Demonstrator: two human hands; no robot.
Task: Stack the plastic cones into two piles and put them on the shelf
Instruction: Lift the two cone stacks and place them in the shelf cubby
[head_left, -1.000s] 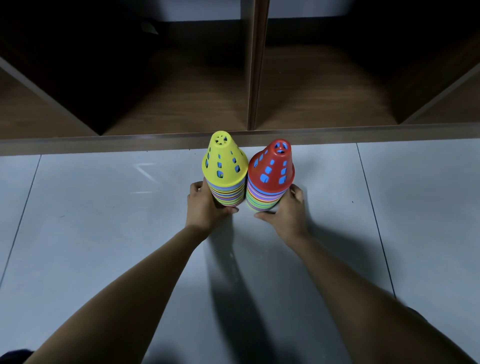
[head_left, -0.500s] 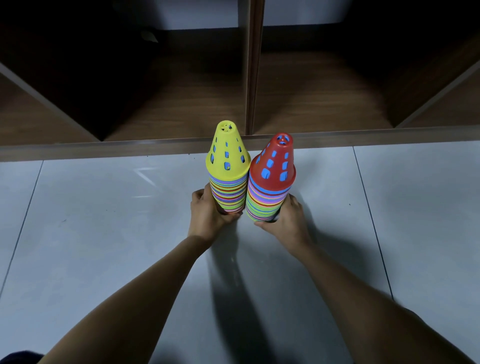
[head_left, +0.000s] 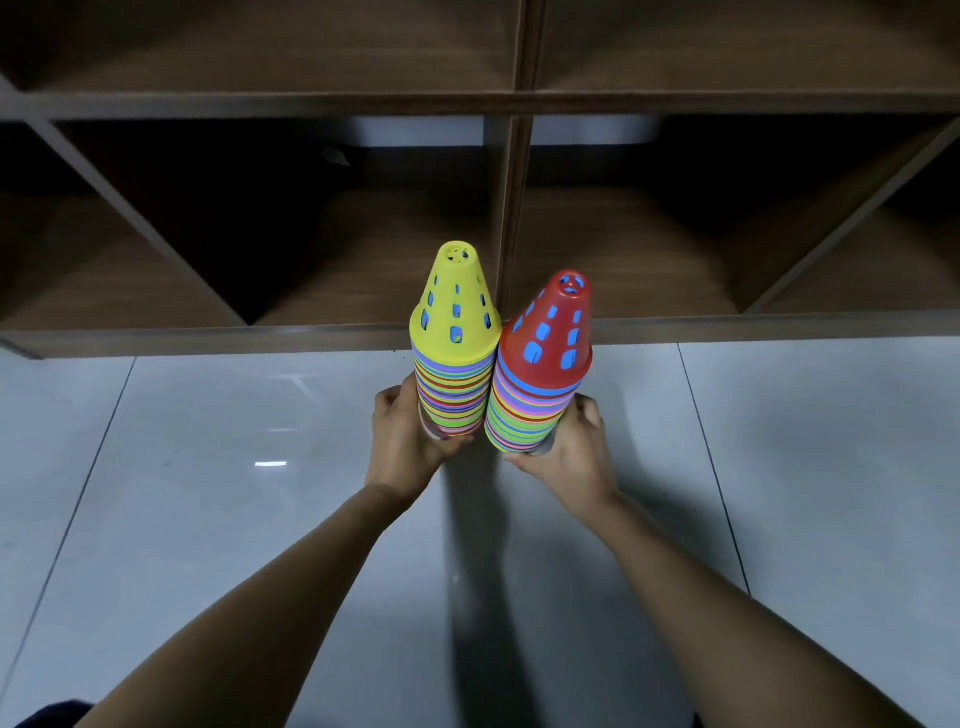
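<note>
Compared with a second ago, both piles sit higher against the shelf (head_left: 311, 332). Their tips now overlap the lower compartments, where before they reached only about to its front edge. More of the shelf shows too, with an upper board in view.

The left hand (head_left: 410, 447) grips the base of the yellow-topped pile (head_left: 454, 364), fingers curled round the lowest cones. That pile stands close to upright in front of the upright divider (head_left: 511, 208). Just beside it, rims touching or nearly so, the red-topped pile (head_left: 540, 384) leans to the right. The right hand (head_left: 566, 452) grips its base in the same way. Both piles are in front of the shelf and over the floor (head_left: 208, 493), not yet inside a compartment.

The lowest cones are covered by the fingers, and we cannot tell whether the bases clear the floor. The backs of the compartments are lost in darkness, and a small pale mark deep in the left one is too dim to name. Both forearms and a dark patch of cloth (head_left: 52, 714) at the bottom left are cut off by the frame.

The floor is pale grey glossy tile with thin dark seams, and it carries a small bright reflection and the shadow of the arms. The shelf is dark brown wood with slanted side panels. A strip of pale wall (head_left: 431, 132) shows behind it.
</note>
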